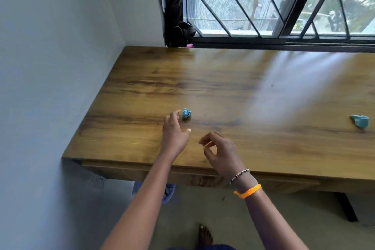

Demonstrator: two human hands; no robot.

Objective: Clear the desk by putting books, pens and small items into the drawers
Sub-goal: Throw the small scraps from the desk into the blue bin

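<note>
Cut off at the right edge: a second blue crumpled scrap point(359, 121), shape hard to make out. Mid-frame, a small blue crumpled ball point(186, 113) on the wooden worktop point(253, 91), just beside the left hand point(175, 134), grip spread open, holding nothing. Right hand point(220, 154) lower centre, grip curled, thumb near fingertips, seemingly empty. Barred window point(284, 2) upper right, pale wall point(50, 67) left, drawer front point(142, 170) below the worktop edge.

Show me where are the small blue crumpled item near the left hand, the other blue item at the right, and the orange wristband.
small blue crumpled item point(186, 113), head view, its middle.
other blue item point(360, 121), head view, its middle.
orange wristband point(248, 191), head view, top of the band.
</note>
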